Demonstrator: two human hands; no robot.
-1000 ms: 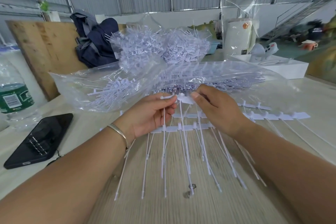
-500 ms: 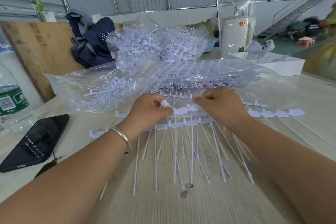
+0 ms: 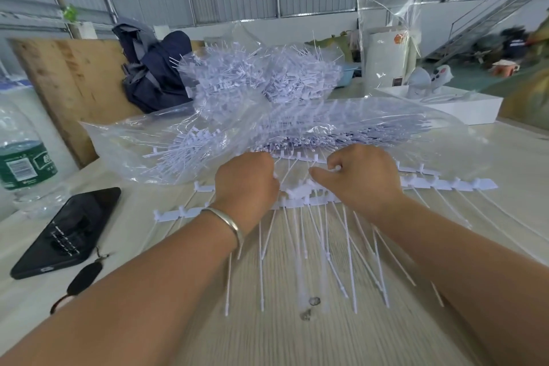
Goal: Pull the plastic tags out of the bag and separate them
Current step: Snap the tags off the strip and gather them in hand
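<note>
Head view: white plastic tags [image 3: 300,192], flat heads with thin stems, lying on table [image 3: 267,336] before clear bag [image 3: 142,145]. Left hand [image 3: 246,184] and right hand [image 3: 359,178] pinching them; fingertips hiding behind knuckles.

A black phone [image 3: 66,232] lies face up on the pale wooden surface [image 3: 267,336] at the left, a dark charm [image 3: 84,278] beside it. A water bottle [image 3: 20,154] stands behind. A dark backpack [image 3: 151,74] leans by a plywood board [image 3: 68,83]; a white tray [image 3: 463,105] sits far right.
</note>
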